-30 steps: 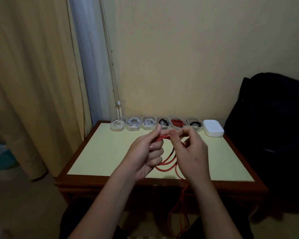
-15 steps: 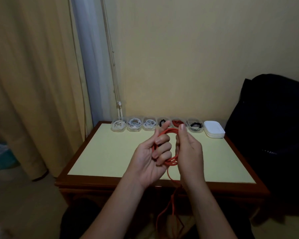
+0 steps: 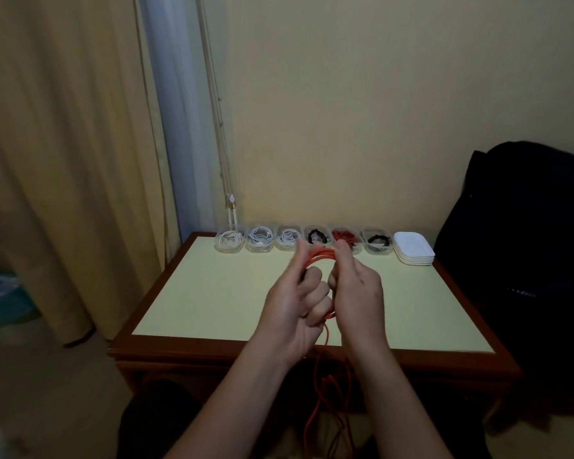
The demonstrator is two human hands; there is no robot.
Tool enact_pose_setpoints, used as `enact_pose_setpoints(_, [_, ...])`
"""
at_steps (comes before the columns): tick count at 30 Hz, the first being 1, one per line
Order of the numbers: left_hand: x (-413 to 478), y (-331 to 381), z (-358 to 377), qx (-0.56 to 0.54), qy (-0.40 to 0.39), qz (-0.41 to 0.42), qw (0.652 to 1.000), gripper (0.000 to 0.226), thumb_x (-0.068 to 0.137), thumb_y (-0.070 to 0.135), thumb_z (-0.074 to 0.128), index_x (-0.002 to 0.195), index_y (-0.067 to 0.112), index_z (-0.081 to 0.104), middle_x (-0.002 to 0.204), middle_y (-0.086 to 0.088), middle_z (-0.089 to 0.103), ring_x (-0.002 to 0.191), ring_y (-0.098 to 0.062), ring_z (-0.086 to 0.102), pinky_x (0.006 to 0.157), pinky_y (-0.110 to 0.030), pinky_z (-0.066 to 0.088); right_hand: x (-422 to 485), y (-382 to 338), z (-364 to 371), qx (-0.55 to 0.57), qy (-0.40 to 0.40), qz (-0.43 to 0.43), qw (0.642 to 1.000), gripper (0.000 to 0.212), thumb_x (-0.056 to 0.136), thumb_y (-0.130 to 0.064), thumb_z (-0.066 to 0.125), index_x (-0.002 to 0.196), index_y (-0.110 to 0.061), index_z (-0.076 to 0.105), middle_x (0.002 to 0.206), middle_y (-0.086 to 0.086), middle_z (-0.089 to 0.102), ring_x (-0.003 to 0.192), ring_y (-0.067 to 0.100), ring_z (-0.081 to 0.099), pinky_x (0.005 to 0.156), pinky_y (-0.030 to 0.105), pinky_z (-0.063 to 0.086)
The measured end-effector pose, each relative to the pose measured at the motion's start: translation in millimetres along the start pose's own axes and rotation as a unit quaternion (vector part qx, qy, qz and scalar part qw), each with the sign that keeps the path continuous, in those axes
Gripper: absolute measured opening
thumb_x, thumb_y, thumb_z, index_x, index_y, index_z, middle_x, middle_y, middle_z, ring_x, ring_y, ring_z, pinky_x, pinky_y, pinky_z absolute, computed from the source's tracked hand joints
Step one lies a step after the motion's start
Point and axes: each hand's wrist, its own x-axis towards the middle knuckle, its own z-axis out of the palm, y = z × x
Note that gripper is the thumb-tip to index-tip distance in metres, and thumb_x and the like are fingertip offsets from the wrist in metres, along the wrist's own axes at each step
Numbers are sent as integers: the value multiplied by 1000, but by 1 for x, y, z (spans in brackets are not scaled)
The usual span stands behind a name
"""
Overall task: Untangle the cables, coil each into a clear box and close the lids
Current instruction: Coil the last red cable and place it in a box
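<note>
My left hand (image 3: 295, 303) and my right hand (image 3: 357, 293) hold an orange cable (image 3: 318, 256) above the middle of the table. Loops of it run over the curled fingers of my left hand, and my right hand grips the top of the coil. The loose tail of the cable (image 3: 325, 385) hangs down past the table's front edge toward my lap. Along the far edge stands a row of clear boxes (image 3: 260, 240), each with a coiled cable inside: white ones at the left, then black, red and black. A stack of white lids (image 3: 413, 251) sits at the row's right end.
The table (image 3: 212, 293) has a pale yellow top and a dark wooden rim. A curtain (image 3: 63, 160) hangs at the left, with thin cords against the wall behind the boxes. A dark bag (image 3: 524, 243) stands right of the table.
The long loops that hung between my hands have been gathered into a tighter coil on my left hand. Both hands rose slightly, and my right hand moved to the coil's top.
</note>
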Motion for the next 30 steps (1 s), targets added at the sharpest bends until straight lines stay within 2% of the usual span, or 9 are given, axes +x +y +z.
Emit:
enact_pose_setpoints(2, [-1,-4,1,64,7,46,997,31,93,33,61,112,9,62,51,5,23,37,-4,17,34,-18,13,1,0,-2,-10,0,-4,1000,63,104,-48,46,46,-23,45,53,-2,34,51,13,33,51,28,30])
enact_pose_setpoints(5, [0,-8,0,125,24,70,989,36,98,28,56,125,4,60,53,2,22,38,-5,20,34,-17,20,2,1,-4,-20,-8,-10,1000,64,105,-47,45,44,-27,48,51,-6,34,48,11,33,47,26,31])
enact_pose_setpoints(10, [4,7,-1,49,2,31,998,29,103,24,49,122,9,64,53,7,18,36,-2,16,30,-16,14,5,2,-7,-26,-36,-23,999,59,103,-52,46,50,-24,44,52,-7,33,51,10,31,51,29,27])
enact_pose_setpoints(13, [5,23,-4,22,-2,22,1000,25,104,21,47,116,10,66,51,9,19,34,-1,17,29,-16,13,9,8,-14,-49,-47,-53,996,53,100,-55,49,59,-22,52,51,-10,40,51,10,35,53,29,30])
enact_pose_setpoints(17, [7,49,-12,-34,14,32,999,26,96,17,51,112,8,69,50,10,21,32,-3,20,27,-16,13,17,22,-29,-85,-42,-104,990,24,98,-40,62,79,-28,69,74,-17,68,65,11,57,60,20,42])
enact_pose_setpoints(20, [10,73,-23,-102,16,53,993,28,89,14,54,113,7,68,48,10,24,30,-6,23,24,-22,20,21,31,-37,-87,-10,-108,990,8,94,-30,70,87,-28,73,76,-18,69,61,0,52,59,13,41])
enact_pose_setpoints(23, [14,96,-35,-162,11,72,984,27,87,12,54,109,4,68,47,9,26,32,-6,19,27,-25,25,24,40,-42,-97,17,-105,990,5,93,-27,72,88,-27,74,79,-15,70,62,0,52,58,11,41])
enact_pose_setpoints(26, [16,115,-48,-205,23,91,974,24,94,12,50,107,1,67,45,6,26,32,-6,18,27,-25,24,28,48,-47,-117,39,-106,987,6,91,-23,74,86,-26,74,76,-17,70,62,3,52,56,12,41])
enact_pose_setpoints(30, [15,127,-57,-226,43,120,966,31,103,16,42,117,0,65,48,6,26,32,-7,24,29,-22,22,31,57,-55,-154,57,-110,980,8,91,-17,74,84,-22,73,77,-14,70,66,6,57,57,10,41])
